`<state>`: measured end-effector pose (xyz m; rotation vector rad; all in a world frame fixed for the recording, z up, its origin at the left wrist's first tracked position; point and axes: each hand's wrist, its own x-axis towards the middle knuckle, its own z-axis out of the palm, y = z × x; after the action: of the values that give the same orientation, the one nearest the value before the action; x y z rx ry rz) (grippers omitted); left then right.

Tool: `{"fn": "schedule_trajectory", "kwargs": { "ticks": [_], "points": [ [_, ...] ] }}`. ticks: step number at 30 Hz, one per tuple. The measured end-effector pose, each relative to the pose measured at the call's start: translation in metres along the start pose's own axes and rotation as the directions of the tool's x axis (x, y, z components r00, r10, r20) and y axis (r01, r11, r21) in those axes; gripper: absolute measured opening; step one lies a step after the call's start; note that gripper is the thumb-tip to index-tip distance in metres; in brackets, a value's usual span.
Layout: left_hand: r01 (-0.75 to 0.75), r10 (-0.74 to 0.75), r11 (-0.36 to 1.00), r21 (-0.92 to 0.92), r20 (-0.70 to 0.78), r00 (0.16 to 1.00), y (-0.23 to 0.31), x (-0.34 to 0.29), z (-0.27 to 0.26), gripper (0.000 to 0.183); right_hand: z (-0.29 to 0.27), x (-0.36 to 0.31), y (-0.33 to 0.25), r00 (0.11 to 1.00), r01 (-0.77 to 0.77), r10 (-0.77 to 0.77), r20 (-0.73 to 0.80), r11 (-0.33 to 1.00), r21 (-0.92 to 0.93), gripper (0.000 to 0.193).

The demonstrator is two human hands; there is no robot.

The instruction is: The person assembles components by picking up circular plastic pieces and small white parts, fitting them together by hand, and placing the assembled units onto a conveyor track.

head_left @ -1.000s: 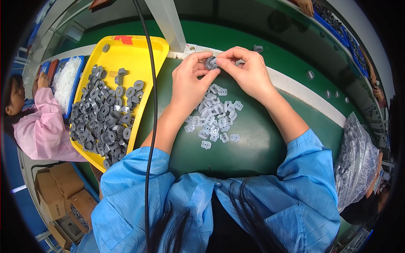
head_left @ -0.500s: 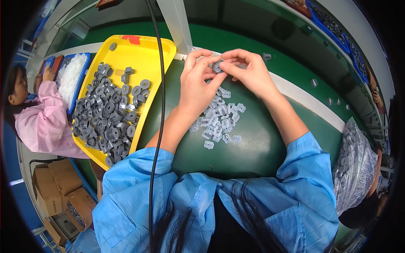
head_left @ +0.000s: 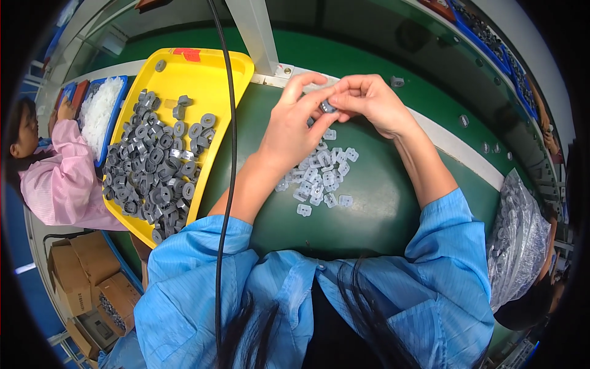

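My left hand (head_left: 294, 126) and my right hand (head_left: 369, 104) meet above the green table (head_left: 369, 209), fingertips pinched together on one small grey part (head_left: 327, 107). Just below the hands lies a loose heap of small pale plastic pieces (head_left: 319, 175) on the green surface. To the left stands a yellow tray (head_left: 209, 71) holding several dark grey ring-shaped parts (head_left: 157, 169). Both forearms wear blue sleeves.
A black cable (head_left: 228, 154) hangs down across the tray's right edge. A metal post (head_left: 253, 31) rises behind the hands. A clear bag of parts (head_left: 516, 240) lies at right. A person in pink (head_left: 58, 178) works at left by a blue bin of white pieces (head_left: 101, 111); cardboard boxes (head_left: 80, 277) below.
Both hands stay joined on the small part, with only small finger shifts. The view has shifted slightly, so the tray and heap sit a little lower in the picture.
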<state>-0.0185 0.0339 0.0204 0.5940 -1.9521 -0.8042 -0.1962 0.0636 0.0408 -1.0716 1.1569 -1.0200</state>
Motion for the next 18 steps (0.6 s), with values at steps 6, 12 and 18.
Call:
{"fn": "schedule_trajectory", "kwargs": {
  "ticks": [6, 12, 18],
  "points": [
    [-0.065, 0.042, 0.997, 0.052, 0.362, 0.931, 0.005, 0.008, -0.022, 0.036, -0.003, -0.007, -0.008, 0.989, 0.004, 0.023, 0.149, 0.983, -0.182, 0.011],
    [-0.144, 0.114, 0.984, 0.103, 0.249, 0.962, 0.003, 0.007, -0.017, 0.034, 0.01, -0.012, -0.012, 0.975, 0.179, -0.213, -0.057, 0.916, -0.358, 0.02],
    [-0.099, 0.092, 0.992, 0.077, 0.09, 0.992, 0.004, 0.01, -0.015, 0.036, -0.028, 0.004, -0.001, 0.994, 0.033, 0.001, -0.111, 0.953, 0.301, 0.029]
  ]
}}
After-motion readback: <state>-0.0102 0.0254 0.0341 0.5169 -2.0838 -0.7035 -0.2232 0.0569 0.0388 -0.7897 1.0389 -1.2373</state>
